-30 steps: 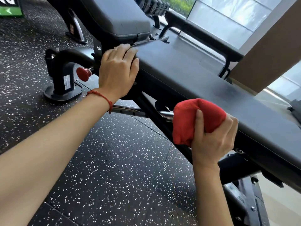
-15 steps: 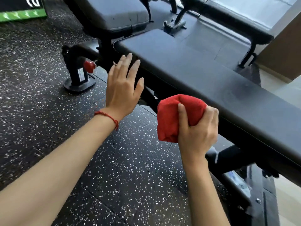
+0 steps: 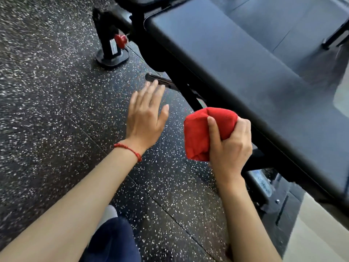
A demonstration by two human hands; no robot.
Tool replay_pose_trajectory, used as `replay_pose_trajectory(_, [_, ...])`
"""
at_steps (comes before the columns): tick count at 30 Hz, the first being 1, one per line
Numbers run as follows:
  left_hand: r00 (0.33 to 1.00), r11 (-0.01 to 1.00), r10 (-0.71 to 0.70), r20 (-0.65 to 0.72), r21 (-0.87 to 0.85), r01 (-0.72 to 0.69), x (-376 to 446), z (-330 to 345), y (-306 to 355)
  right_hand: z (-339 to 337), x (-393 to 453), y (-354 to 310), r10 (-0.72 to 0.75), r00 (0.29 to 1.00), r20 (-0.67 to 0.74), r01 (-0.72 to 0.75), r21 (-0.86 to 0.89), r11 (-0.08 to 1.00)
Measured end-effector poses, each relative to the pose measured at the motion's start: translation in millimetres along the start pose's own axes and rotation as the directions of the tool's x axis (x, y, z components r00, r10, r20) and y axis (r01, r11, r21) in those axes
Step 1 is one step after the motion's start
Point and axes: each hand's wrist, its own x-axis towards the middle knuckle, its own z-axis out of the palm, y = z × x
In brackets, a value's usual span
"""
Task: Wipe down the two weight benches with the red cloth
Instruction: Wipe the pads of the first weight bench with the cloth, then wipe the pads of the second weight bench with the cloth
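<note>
Head view puts the red cloth (image 3: pixel 204 133) at the centre, bunched into a tight wad and gripped by the right hand (image 3: pixel 229 146), whose fingers (image 3: pixel 243 127) and thumb curl round it; it hangs in the air just beside the near edge of the weight bench (image 3: pixel 236 59), apart from the pad. The left hand (image 3: pixel 146 114) hovers over the floor with fingers straight and loose, holding nothing. As I judge it, the main risk lies in the wad itself — balled this tightly, little of the cloth would meet the pad, so a pass could leave streaks or miss the edges unless it is spread first. A loose flap could also catch on the frame under the pad if the hand drops too low. Around them lie the speckled rubber floor (image 3: pixel 56 110), the bench's black foot post (image 3: pixel 110 44) with a red knob (image 3: pixel 120 41), and a dark bar (image 3: pixel 160 81) jutting out near the left fingertips. A second bench is not clearly told apart here — only dark padding at the top edge.
</note>
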Motion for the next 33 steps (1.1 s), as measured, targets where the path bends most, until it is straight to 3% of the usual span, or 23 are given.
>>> replay_pose_trajectory(5, [0.99,0.995,-0.096,0.099,0.017,0.094,-19,-52,22,-39,7,-28,0.157,0.977,0.143,-0.174,0.114,0.978])
replay_pose_trajectory(11, [0.964,0.975,-0.223,0.143,0.021,0.222,-1,-144,48,-85,43,-94,0.336,0.888,0.313,-0.396,0.152,0.905])
replay_pose_trajectory(16, [0.938,0.956,-0.293,0.188,0.034,0.292,29,-226,62,-113,94,-164,0.385,0.817,0.43,-0.48,0.136,0.867])
replay_pose_trajectory(23, [0.896,0.92,-0.39,0.21,0.056,0.387,77,-323,59,-131,157,-250,0.453,0.662,0.597,-0.62,0.097,0.779])
replay_pose_trajectory(33, [0.874,0.91,-0.414,0.253,0.123,0.396,135,-400,20,-114,213,-324,0.466,0.447,0.764,-0.797,0.104,0.595])
